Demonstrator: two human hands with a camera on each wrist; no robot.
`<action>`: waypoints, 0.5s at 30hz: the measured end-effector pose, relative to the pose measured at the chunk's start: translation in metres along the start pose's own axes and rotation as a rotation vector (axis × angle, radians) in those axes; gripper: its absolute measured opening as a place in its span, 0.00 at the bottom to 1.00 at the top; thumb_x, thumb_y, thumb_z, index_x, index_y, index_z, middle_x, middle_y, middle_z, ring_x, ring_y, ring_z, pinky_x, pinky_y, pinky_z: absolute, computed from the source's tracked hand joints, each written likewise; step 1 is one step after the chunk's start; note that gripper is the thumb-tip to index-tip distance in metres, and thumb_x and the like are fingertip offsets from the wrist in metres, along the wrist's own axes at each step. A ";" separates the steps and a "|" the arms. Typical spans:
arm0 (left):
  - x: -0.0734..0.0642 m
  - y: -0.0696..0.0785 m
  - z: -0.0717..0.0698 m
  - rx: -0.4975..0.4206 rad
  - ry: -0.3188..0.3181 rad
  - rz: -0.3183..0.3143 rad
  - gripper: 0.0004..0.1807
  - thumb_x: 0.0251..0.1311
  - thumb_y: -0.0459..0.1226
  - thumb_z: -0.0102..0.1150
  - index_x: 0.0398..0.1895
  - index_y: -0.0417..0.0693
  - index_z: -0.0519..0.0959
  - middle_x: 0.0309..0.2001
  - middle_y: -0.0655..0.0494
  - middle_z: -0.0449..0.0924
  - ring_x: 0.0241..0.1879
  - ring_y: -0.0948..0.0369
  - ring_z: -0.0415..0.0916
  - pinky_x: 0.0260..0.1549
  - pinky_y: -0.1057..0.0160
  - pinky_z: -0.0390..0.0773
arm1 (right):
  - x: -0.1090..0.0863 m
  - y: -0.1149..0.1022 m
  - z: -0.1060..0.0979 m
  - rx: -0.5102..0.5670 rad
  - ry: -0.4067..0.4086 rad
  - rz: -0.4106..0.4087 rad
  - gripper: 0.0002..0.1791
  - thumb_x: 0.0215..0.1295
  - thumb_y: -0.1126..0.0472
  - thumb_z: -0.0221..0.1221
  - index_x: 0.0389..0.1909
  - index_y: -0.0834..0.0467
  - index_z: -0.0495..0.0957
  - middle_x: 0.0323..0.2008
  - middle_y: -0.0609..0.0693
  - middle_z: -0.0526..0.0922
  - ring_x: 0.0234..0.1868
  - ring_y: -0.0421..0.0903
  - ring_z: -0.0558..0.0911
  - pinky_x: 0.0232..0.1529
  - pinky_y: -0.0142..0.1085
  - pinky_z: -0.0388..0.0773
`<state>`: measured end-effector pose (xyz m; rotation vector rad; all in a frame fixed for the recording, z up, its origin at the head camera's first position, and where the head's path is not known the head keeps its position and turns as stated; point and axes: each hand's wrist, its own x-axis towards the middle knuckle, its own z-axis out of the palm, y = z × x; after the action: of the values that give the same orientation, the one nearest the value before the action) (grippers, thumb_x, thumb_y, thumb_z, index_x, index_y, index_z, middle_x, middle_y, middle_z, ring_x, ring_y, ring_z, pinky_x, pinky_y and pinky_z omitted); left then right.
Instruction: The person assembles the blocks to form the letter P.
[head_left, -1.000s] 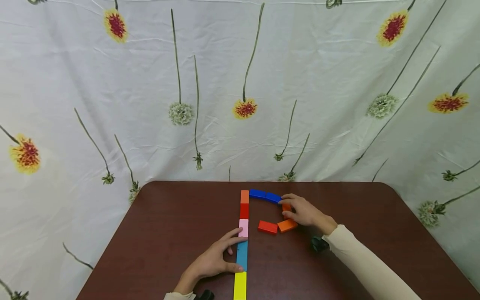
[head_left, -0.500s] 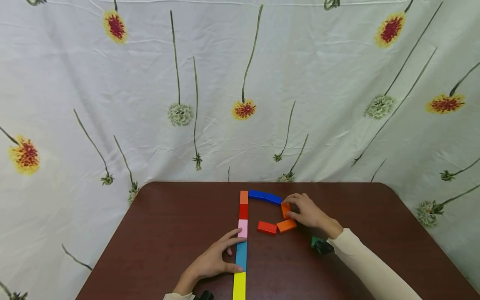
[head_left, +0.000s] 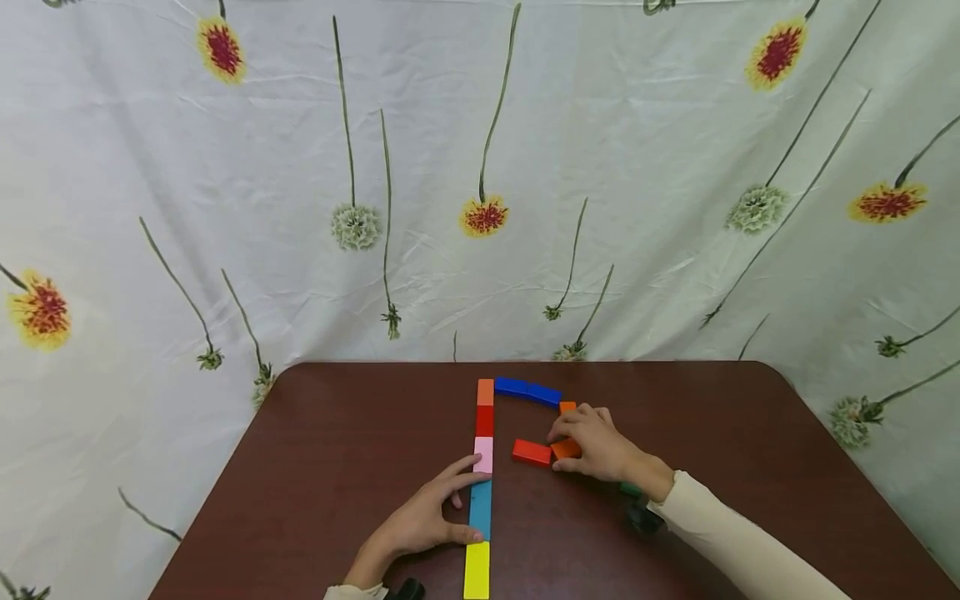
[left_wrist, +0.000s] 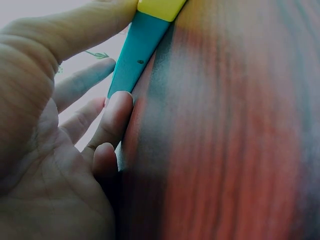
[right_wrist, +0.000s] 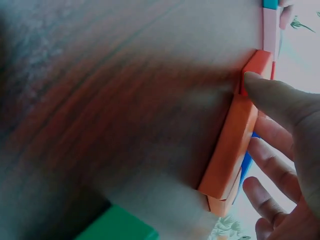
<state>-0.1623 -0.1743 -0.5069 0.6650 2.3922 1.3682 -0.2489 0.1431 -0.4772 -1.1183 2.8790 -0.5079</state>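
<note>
My left hand (head_left: 423,521) lies along a straight row of blocks, its thumb by the seam of the yellow block (head_left: 477,575) and the blue block (head_left: 481,510). Its other fingertips touch near the pink block (head_left: 484,450). My right hand (head_left: 600,446) pinches an orange block (right_wrist: 232,150), thumb on the near side and fingers on the far side. That block is angled and meets a red block (head_left: 532,452) at its left end. Behind the hand, another orange block (head_left: 567,407) is partly hidden. Two dark blue blocks (head_left: 512,387) curve from the row's top.
A red block (head_left: 485,421) and an orange-red block (head_left: 486,392) make up the row's far end. A green block (right_wrist: 120,225) lies near my right wrist. Behind the brown table (head_left: 360,433) hangs a flowered cloth (head_left: 420,250).
My right hand has left the farther orange block and come nearer, to the orange block beside the red one. That farther block was nudged slightly before. The left hand stays put.
</note>
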 end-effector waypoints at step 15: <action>0.001 -0.001 0.001 -0.002 0.001 0.001 0.39 0.53 0.46 0.76 0.70 0.56 0.72 0.79 0.53 0.53 0.46 0.62 0.66 0.41 0.67 0.68 | -0.031 0.006 -0.021 0.065 0.056 0.031 0.19 0.58 0.50 0.71 0.49 0.51 0.83 0.51 0.46 0.82 0.50 0.48 0.72 0.46 0.47 0.58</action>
<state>-0.1629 -0.1740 -0.5086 0.6654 2.3915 1.3717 -0.2323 0.1742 -0.4623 -1.0654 2.8990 -0.6373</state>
